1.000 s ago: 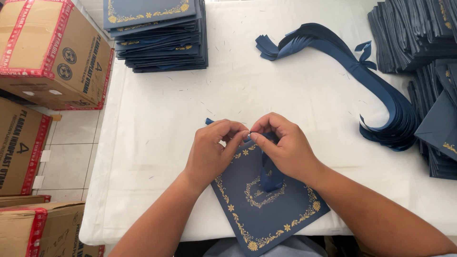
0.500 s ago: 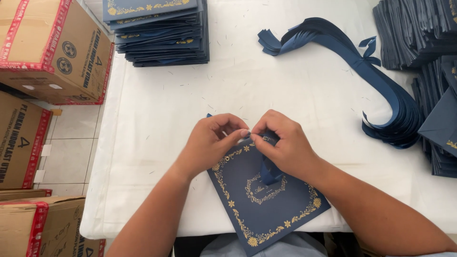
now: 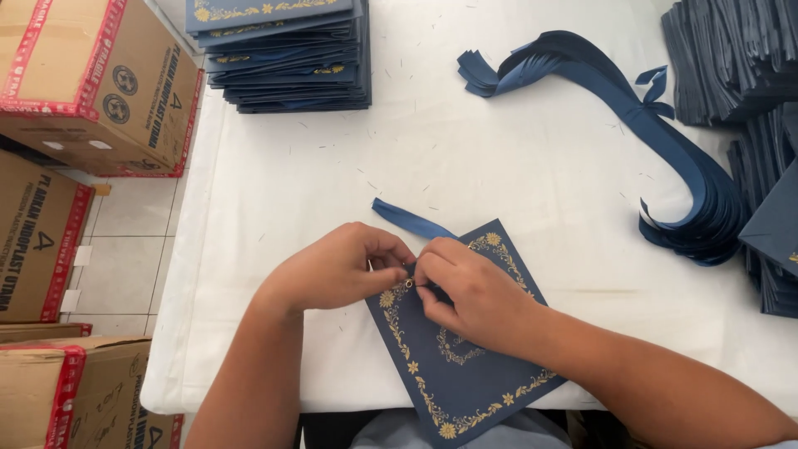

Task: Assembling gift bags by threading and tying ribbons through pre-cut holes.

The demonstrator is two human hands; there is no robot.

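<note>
While the navy folder (image 3: 465, 357) with gold floral edging lies tilted at the near edge of the white-covered bench (image 3: 499, 166), its upper left edge is pinched by both hands. The left hand (image 3: 341, 268) and the right hand (image 3: 470, 295) are closed there, fingertips meeting at a small metal eyelet (image 3: 408, 283). A blue ribbon (image 3: 411, 221) is seen running out from behind the fingers. A stack of folders (image 3: 287, 54) is set at the far left, a ribbon bundle (image 3: 665, 158) to the right.
</note>
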